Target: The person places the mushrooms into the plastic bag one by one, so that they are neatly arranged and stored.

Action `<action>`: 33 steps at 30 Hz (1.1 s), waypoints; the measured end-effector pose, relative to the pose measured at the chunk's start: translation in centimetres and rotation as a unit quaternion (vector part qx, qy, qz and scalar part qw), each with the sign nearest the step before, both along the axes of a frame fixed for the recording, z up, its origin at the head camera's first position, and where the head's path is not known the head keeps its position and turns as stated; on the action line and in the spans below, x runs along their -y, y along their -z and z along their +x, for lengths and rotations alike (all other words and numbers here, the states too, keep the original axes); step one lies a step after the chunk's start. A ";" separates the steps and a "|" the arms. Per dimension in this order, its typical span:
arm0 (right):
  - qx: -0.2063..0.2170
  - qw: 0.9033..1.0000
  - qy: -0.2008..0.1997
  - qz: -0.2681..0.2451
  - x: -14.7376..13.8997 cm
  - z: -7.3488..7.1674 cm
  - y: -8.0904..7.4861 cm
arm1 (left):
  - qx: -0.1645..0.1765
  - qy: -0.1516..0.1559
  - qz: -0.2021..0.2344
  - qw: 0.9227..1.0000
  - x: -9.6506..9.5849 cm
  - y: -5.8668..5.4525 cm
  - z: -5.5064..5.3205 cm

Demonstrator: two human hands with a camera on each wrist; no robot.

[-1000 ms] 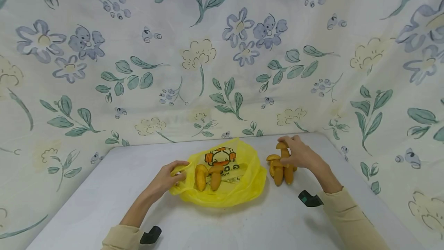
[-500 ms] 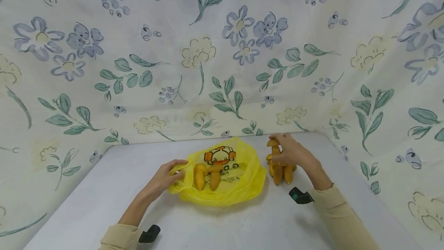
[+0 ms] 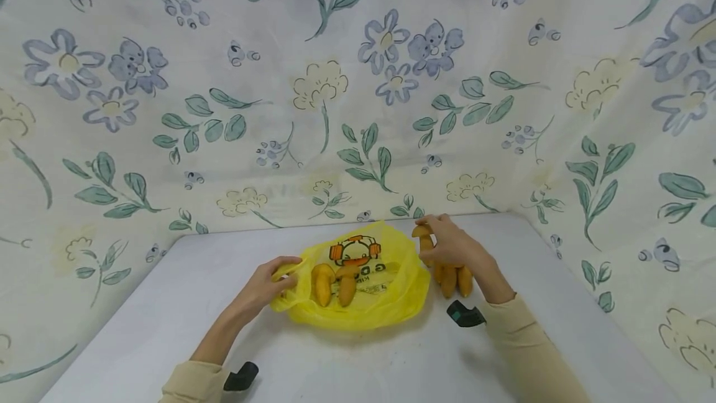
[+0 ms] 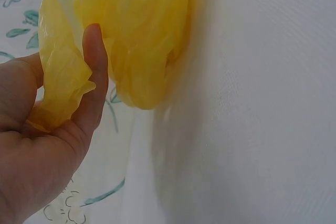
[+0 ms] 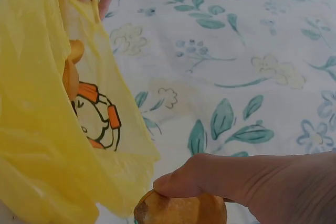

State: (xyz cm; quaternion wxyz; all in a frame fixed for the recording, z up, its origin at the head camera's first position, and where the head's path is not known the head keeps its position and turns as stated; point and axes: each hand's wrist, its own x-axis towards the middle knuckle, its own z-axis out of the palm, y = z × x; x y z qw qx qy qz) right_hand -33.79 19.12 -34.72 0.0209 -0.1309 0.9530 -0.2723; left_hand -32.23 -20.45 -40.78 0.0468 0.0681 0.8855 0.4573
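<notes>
A yellow plastic bag lies spread with its mouth open in the head view, a cartoon face with orange headphones printed inside. Two brown-orange mushrooms rest in it. My left hand pinches the bag's left edge between thumb and fingers; the left wrist view shows the film bunched there. At the bag's right rim, my right hand grips another mushroom above the table. Below that hand several more mushrooms stand close together, their tops partly hidden by it.
The white table ends against a floral cloth hanging behind, with cloth at both sides too. Black wrist devices sit by both sleeves.
My right hand has carried its mushroom leftward from over the group to the bag's right rim. The left hand keeps its hold on the bag, nearly still.
</notes>
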 end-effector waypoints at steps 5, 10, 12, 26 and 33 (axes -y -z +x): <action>0.002 0.999 -0.013 -0.030 0.9 0.0 -0.2 | 0.000 -0.004 0.002 1.000 0.1 0.0 0.0; 0.001 0.998 -0.019 -0.051 2.0 -0.3 -0.5 | 0.005 -0.007 0.004 1.000 0.0 0.0 0.2; -0.005 0.998 -0.028 -0.052 2.4 -0.5 -0.4 | 0.003 -0.006 0.004 1.000 0.0 0.1 0.2; 0.009 0.996 -0.054 -0.074 4.6 -0.6 -0.4 | -0.002 0.000 0.003 1.000 0.1 0.2 0.1; 0.041 0.993 -0.064 -0.088 5.7 -1.0 -0.1 | -0.004 0.001 -0.001 1.000 0.1 0.0 -0.1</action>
